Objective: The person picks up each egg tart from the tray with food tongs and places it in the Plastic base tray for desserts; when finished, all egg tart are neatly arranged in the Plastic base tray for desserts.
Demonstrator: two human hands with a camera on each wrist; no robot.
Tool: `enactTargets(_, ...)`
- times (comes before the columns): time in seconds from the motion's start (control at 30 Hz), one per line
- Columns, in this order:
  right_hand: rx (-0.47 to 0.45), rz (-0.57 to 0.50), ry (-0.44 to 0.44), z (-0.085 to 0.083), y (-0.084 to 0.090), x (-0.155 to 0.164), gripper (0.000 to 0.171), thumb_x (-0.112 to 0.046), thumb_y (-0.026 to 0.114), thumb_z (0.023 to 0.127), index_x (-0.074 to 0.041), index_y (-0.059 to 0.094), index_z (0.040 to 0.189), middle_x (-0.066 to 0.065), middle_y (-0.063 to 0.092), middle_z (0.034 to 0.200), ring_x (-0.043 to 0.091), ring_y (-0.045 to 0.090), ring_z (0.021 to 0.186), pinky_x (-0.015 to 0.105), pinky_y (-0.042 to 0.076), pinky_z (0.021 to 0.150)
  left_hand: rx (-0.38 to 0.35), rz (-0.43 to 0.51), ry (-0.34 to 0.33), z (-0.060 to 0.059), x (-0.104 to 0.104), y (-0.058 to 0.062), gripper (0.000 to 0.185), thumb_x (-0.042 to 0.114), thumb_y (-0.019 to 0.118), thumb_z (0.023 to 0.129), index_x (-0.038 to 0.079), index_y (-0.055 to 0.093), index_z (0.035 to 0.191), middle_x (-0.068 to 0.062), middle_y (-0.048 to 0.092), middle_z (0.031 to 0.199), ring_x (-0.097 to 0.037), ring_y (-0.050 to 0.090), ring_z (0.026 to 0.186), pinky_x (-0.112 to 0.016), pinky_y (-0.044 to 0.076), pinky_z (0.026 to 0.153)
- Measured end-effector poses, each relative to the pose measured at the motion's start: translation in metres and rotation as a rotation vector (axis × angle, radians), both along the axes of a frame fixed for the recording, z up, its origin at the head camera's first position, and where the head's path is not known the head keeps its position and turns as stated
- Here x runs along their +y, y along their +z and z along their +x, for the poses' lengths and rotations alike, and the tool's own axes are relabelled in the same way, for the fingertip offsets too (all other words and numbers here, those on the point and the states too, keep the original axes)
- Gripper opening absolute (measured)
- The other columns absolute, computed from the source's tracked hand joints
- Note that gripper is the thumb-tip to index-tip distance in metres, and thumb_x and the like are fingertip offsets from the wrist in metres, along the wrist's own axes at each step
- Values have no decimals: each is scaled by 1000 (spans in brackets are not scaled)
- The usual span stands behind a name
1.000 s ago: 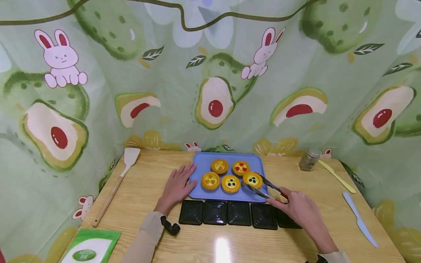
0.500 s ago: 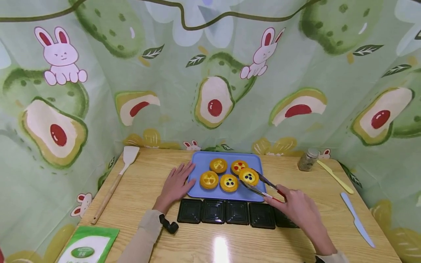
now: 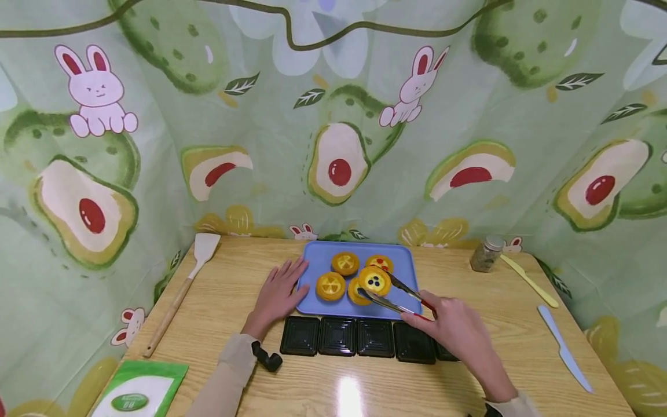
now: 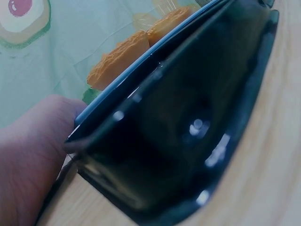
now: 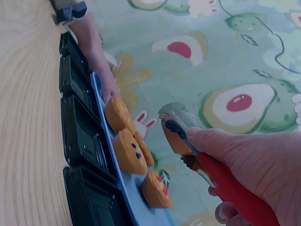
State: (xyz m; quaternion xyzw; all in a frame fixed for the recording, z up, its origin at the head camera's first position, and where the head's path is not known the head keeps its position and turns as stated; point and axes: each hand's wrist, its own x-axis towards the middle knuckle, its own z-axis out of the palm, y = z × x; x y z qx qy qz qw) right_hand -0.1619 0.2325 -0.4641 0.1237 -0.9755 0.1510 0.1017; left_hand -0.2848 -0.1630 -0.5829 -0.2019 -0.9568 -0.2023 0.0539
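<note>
My right hand (image 3: pixel 461 330) grips red-handled metal tongs (image 3: pixel 388 303). Between the tong tips is an egg tart with dark berries (image 3: pixel 374 281); the right wrist view shows this held tart (image 5: pixel 177 141) raised above the blue tray (image 5: pixel 143 205). On that tray sit several other tarts: two with yellow wedge tops (image 3: pixel 330 286), one with red pieces (image 3: pixel 379 262), and a second berry tart (image 3: pixel 356 294), partly covered by the held one. My left hand (image 3: pixel 278 292) rests with extended fingers at the tray's left edge.
Black square plastic containers (image 3: pixel 301 336) line the tray's near side. A spatula (image 3: pixel 177 301) and a green-white packet (image 3: pixel 140 391) lie left. At right are a spice jar (image 3: pixel 487 255), a yellow knife (image 3: pixel 530 281) and a blue knife (image 3: pixel 564 347).
The right hand has lifted the berry tart with the tongs and carried it left, over the other berry tart. The left hand stays at the tray's edge.
</note>
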Motion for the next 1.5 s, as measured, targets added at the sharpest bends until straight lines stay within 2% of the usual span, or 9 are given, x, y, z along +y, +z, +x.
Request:
enactTargets(0.23,41,29,63,0,1,-18,50,-67,76,84,-25,49,79,-12,30,58,5,30,49,25,20,45,-6,7,-1,1,1,0,67,54,45,107,27,29,167,5,23,173,-30,19,160,-57,14,127)
enactTargets(0.73,19,-11,187,-1,-9,-59,56,-74,67,87,-23,48,75,-14,21,60,2,18,49,23,14,46,39,9,-26,-3,-4,-3,68,56,45,106,24,35,165,2,27,172,-34,23,159,-58,18,126)
enactTargets(0.9,-11,-11,219,-3,-12,-76,54,-77,65,86,-23,64,82,-14,38,55,1,31,47,22,26,43,55,11,-39,-4,-7,-2,68,54,47,106,22,37,165,0,28,172,-36,23,158,-60,18,125)
enactTargets(0.97,-26,-10,233,-3,-14,-83,56,-77,66,86,-22,75,94,-12,50,58,1,39,47,22,31,44,48,13,-48,-4,-7,-1,68,53,46,107,22,34,165,0,26,172,-36,22,159,-60,17,126)
enactTargets(1.1,-55,-3,266,-1,-24,-94,62,-75,67,86,-21,80,113,-14,40,53,1,34,43,22,27,42,39,11,-59,-4,-4,0,67,52,46,108,24,30,167,2,22,173,-35,18,160,-59,13,127)
enactTargets(1.17,-45,5,286,0,-31,-98,58,-74,68,86,-21,78,108,-15,29,53,1,29,43,21,23,41,41,6,-58,-4,-3,1,66,51,45,108,25,30,167,2,22,174,-35,17,160,-59,13,127)
enactTargets(1.23,-14,22,309,1,-37,-103,57,-75,65,87,-21,75,102,-16,27,53,0,29,44,20,24,41,48,8,-56,-3,-3,1,65,51,45,109,24,31,166,1,23,173,-35,17,160,-60,13,127)
enactTargets(1.33,17,46,335,3,-43,-108,58,-77,62,88,-21,73,99,-16,36,56,0,34,47,19,29,42,48,17,-55,-1,-3,3,63,48,46,109,23,33,166,0,26,172,-35,18,160,-61,15,126)
enactTargets(1.5,37,69,343,5,-49,-113,62,-78,61,88,-23,77,111,-14,52,60,0,38,48,21,32,42,31,19,-59,-1,-3,2,62,46,44,110,23,33,166,0,27,172,-34,19,160,-62,14,126)
